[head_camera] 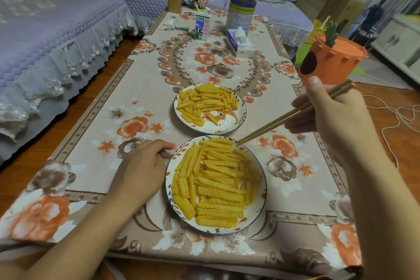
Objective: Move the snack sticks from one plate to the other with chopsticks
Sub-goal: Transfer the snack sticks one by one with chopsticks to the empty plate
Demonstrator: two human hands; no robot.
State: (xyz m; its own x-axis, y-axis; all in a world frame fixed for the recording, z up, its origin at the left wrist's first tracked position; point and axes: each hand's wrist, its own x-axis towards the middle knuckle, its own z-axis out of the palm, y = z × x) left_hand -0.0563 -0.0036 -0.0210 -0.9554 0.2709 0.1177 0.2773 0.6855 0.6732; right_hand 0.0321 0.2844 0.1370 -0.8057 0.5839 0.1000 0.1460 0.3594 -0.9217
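1. Head view, the hands: the right hand (336, 111) has its fingers and thumb curled round a pair of chopsticks (293, 114), which slant down and to the left. Their tips sit close together at the far right rim of the near plate (169, 185), and no stick is caught between them.
2. Head view, the left hand (145, 161): it rests on the tablecloth (95, 143) with its fingers loosely curled and grasping nothing, fingertips at the near plate's left rim; actual contact with the rim cannot be told.
3. Head view, the snack sticks (216, 184): crinkle-cut yellow sticks fill the near plate in overlapping layers. A thinner pile covers the far plate (241, 118), leaving its near right part bare. The two plates lie almost rim to rim.
4. Which plate is the source cannot be read from this moment; the tips at the near plate's edge suggest either a pick or a drop there.
5. To do the step well, judging from the layout: part the tips, choose a single stick lying on top near the rim, and pinch it across its middle so it hangs level.
6. The ridged sticks likely snap under a hard squeeze, so gentle pressure and a low, short carry between the plates seem wise, with the left hand steadying the plate.
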